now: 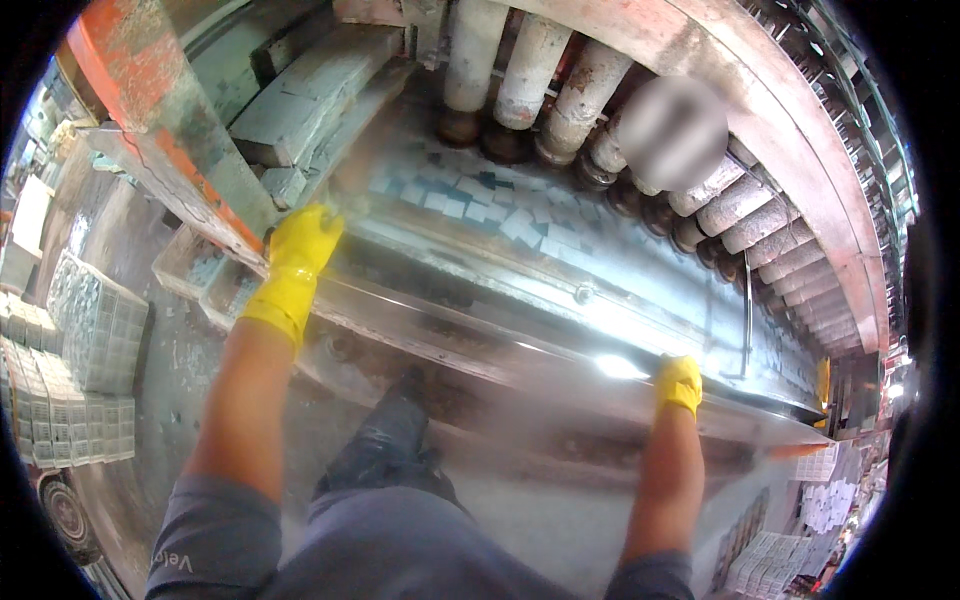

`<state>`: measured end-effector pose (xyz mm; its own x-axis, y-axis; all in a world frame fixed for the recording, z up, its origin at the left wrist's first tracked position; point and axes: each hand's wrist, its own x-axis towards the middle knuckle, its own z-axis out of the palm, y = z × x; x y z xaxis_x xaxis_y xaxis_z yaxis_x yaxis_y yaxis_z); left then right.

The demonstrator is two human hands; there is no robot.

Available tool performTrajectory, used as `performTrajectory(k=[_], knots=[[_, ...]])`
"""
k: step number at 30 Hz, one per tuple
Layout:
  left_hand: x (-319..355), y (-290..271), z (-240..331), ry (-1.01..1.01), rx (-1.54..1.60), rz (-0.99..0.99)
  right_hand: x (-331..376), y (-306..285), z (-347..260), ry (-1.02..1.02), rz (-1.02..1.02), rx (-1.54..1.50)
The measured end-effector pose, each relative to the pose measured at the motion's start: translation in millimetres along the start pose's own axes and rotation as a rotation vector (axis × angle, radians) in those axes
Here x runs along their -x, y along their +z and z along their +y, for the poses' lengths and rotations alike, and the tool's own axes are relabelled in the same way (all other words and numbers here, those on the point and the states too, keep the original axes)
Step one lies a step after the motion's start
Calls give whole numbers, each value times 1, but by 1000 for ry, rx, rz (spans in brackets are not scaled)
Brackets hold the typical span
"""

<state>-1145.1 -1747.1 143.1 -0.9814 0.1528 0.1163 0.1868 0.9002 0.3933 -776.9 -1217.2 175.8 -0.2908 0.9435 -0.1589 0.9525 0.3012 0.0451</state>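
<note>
- Left hand, in a yellow rubber glove, laid on the near left end of the long metal press bed, at the foot of the orange-painted steel post; fingers curled over the bed's edge, whether truly gripping it could not be told.
- Right hand, also gloved in yellow, pressed on the bed's shiny front rim toward its right end, fingers folded down onto the rim; a firm grip or a mere rest could not be told.
- Both hands well apart along that same front rim, bare forearms reaching up from grey sleeves.
- Pale square tiles spread in a loose layer across the wet bed, beyond the rim and between the two hands, some tilted or out of line.
- Row of thick, dusty white cylinders ranged along the far side of the bed, curving away to the right.
- Grey stone-like blocks stacked above the bed's left end, just beside the orange post.
- Bright glare on the rim just left of the right hand.
- Stacks of pale tiles in bundles on the floor left of the bed, well apart from it; more white stacks low on the right, below the bed's right end.
- Dark trouser knee below the rim, between the forearms.
</note>
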Motion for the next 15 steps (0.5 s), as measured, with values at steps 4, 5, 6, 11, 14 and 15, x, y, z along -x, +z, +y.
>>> performTrajectory(k=[4,5,6,11,14,15], knots=[[11,-6,0,19,25,5,-15,22,24,-117,-7,142],[12,-4,-8,32,23,17,-20,29,29,-147,-3,154],[13,-4,-10,46,22,26,-18,30,29,-173,1,169],[20,3,-12,61,64,34,6,16,24,-54,4,65],[19,0,-17,62,55,42,-13,40,39,-186,55,159],[20,-1,-16,61,51,40,-13,41,40,-172,62,141]])
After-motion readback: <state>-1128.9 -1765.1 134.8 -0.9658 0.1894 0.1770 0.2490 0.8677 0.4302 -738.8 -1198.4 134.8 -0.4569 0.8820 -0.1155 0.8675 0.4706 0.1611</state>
